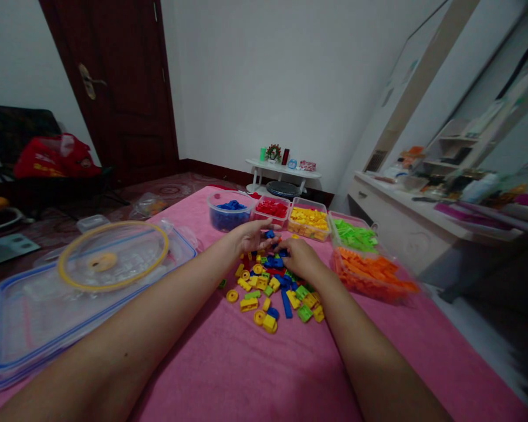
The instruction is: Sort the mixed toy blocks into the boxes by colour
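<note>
A mixed pile of toy building bricks (259, 283) in yellow, blue, green and a little red lies on the pink cloth. My left hand (254, 235) is at the far edge of the pile, palm turned inward, its fingers curled around blue bricks (270, 234). Beside it, my right hand (300, 257) reaches down into the pile with bent fingers. Its fingertips close on a blue brick (283, 253), partly hidden by the hand. Below both hands are more blue bricks, yellow wheels and a long blue piece (286, 303).
Behind the pile stand a round tub of blue bricks (212, 214) and boxes of red (271, 207), yellow (308, 218), green (355, 234) and orange pieces (369, 272). Clear lids, one round and yellow-rimmed (66, 275), lie to the left. A cluttered desk (387, 199) is at right.
</note>
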Demonstrator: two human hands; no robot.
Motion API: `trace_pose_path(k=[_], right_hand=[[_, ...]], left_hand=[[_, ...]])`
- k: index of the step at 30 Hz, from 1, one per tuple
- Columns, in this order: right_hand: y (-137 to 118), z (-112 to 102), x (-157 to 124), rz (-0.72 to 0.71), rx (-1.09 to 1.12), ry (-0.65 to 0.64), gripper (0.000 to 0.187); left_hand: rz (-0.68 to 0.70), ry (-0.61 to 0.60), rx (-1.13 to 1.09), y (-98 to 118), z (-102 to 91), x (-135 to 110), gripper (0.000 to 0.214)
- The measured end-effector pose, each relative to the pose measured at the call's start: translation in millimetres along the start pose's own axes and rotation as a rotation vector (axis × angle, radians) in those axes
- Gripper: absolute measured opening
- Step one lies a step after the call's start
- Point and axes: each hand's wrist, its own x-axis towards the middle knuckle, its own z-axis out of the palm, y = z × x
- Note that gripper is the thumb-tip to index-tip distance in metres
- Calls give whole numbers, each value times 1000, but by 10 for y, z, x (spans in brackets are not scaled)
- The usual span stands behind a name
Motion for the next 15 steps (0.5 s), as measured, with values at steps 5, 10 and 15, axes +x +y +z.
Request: trace_pose_path(k=[5,10,15], right_hand=[[33,-209,20,102,58,131,28],[-26,-406,13,113,77,287,22],[-134,-391,12,59,284,389,24]], left_hand=[[58,23,183,-26,19,-9,32],[32,-43,257,-70,101,-89,43],[40,-154,202,-107,118,-96,50]])
